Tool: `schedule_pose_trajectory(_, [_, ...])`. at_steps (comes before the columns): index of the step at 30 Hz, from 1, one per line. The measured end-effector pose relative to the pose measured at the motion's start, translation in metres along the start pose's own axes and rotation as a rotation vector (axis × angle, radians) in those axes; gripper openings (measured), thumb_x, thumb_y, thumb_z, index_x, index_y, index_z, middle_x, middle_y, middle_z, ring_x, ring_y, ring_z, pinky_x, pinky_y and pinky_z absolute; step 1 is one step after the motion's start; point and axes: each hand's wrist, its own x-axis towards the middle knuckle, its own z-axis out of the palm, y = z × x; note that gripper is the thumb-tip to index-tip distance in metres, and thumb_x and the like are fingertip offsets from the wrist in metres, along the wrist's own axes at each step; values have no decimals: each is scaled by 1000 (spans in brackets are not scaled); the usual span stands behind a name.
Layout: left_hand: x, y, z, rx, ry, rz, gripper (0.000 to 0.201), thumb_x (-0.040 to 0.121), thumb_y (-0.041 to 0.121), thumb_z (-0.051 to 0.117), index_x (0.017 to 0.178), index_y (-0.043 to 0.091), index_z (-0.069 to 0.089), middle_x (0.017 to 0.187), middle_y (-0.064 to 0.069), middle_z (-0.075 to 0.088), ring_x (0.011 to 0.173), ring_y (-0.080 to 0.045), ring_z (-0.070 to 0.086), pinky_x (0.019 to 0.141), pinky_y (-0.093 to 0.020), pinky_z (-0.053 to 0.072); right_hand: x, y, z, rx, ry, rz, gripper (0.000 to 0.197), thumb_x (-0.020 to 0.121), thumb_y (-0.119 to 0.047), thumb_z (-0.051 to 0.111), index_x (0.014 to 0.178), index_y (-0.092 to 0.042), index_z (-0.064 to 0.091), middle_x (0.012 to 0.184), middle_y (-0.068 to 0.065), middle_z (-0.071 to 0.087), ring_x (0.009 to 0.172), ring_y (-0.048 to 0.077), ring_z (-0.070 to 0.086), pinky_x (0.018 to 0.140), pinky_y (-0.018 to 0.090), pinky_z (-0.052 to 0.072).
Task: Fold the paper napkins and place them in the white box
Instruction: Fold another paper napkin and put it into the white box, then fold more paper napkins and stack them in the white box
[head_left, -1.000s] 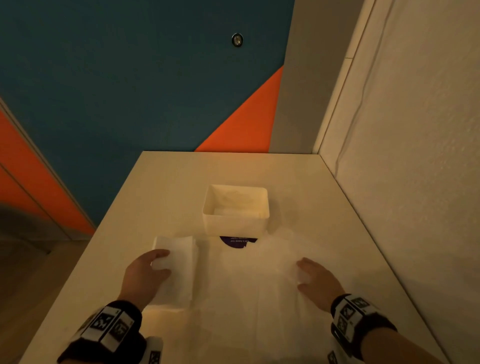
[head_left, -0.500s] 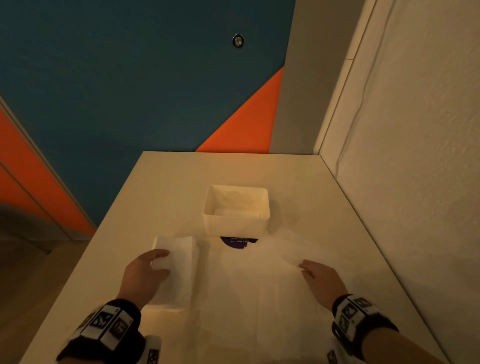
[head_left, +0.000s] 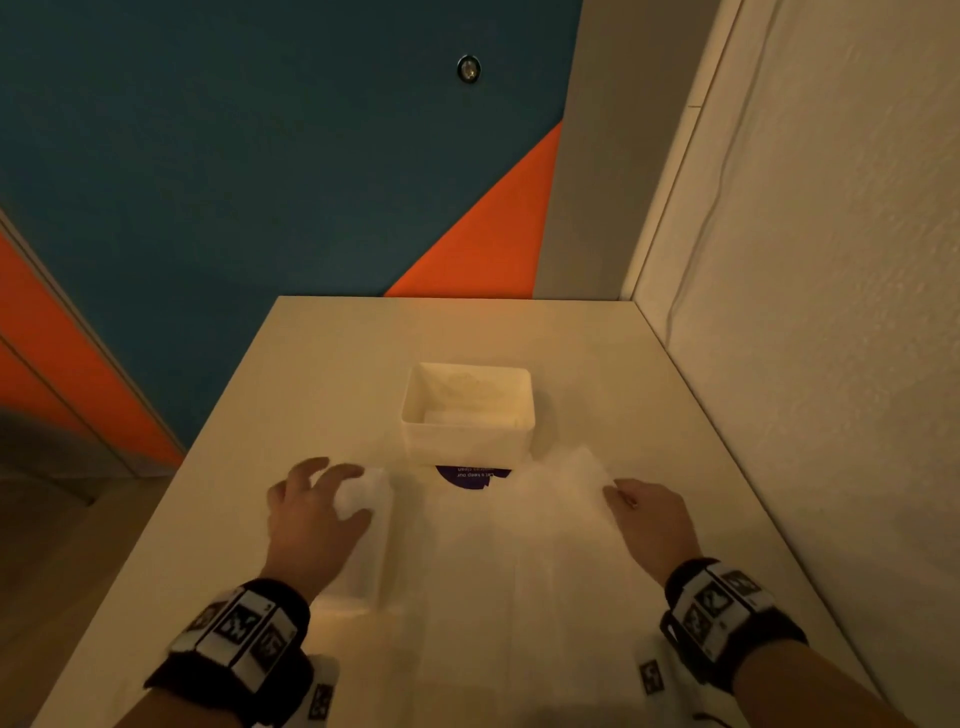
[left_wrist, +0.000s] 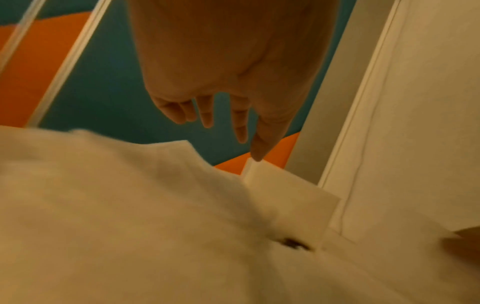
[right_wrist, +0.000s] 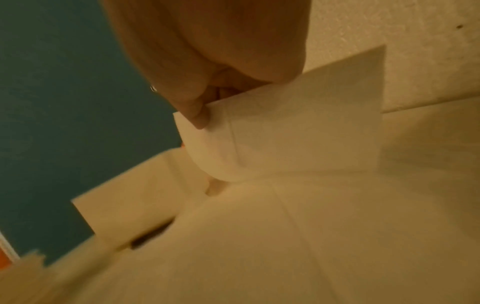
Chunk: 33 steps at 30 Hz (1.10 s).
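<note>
Napkin lengthwise toward white box

purple sticker half hidden under white box, its print unreadable

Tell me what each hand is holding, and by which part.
Right hand pinches the far right corner of the open napkin. Left hand lies on the folded napkin; a grip can't be told.

White table stands in a corner. Rough white wall on the right; teal wall with orange panels behind. Small round fitting on the teal. Dim, warm light.
</note>
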Motion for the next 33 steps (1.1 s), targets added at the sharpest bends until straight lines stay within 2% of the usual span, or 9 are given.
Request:
schedule_pose_trajectory(5, [-13,65,-6,-763,-303,-21,23,86,18,67,106,29,62,114,8,61,104,-13,58,79,-18,45,-13,-49,-12,322,40,-50,34,96,-20,51,77,6,60,67,15,59,63,25,51,61,30,37])
schedule_pose_trajectory(10, [-22,107,-4,-1103,-774,-104,70,81,54,60,143,34,34,141,12,44,130,-9,41,104,-31,41,-36,-95,-15,470,-55,-192,27,96,-22,52,86,-6,72,75,8,68,70,24,61,66,31,46])
schedule_pose_trajectory(12, [-24,116,-4,-1205,-838,-89,65,84,55,54,143,34,36,142,11,46,130,-12,43,105,-35,41,-45,-106,-14,480,-109,-248,24,96,-20,51,96,-17,74,85,-1,72,80,14,65,72,28,48])
schedule_pose_trajectory(16, [-29,124,-6,-1349,-788,-66,45,90,44,51,122,12,55,109,-7,57,101,-20,57,89,-35,50,-55,-113,-14,563,-278,-260,28,98,-16,46,92,-31,69,80,-14,67,70,-5,60,59,10,42])
schedule_pose_trajectory(19, [-33,121,-4,-1350,-712,-113,24,95,32,46,96,12,58,87,-9,50,83,-21,54,74,-33,48,-56,-109,-13,610,-380,-240,25,98,-13,45,102,-20,69,91,-5,68,68,-6,58,59,8,41])
schedule_pose_trajectory(23, [-33,105,3,-1423,-680,-299,31,99,23,43,115,4,59,106,-15,68,91,-27,66,74,-35,57,-47,-94,-13,622,-213,-175,19,92,-11,56,105,-20,67,96,-3,66,74,0,58,65,9,41])
schedule_pose_trajectory(26, [-34,93,0,-1510,-702,-367,36,94,24,48,122,4,58,111,-17,68,92,-29,68,73,-37,58,-38,-76,-13,593,-54,1,19,91,-24,60,110,-21,60,98,-6,57,87,12,54,75,24,43])
schedule_pose_trajectory(30, [-31,86,-4,-1543,-731,-369,40,86,28,54,120,7,59,110,-16,69,91,-29,69,73,-39,58,-37,-59,-14,689,-299,179,42,89,-52,53,109,-16,60,100,6,63,83,19,59,70,33,46])
schedule_pose_trajectory(33, [-30,85,-6,-1551,-726,-352,44,85,29,55,122,7,59,114,-17,67,92,-30,68,73,-40,58,-42,-54,-16,816,-515,133,46,80,-43,68,108,-7,66,92,14,67,78,26,61,65,35,49])
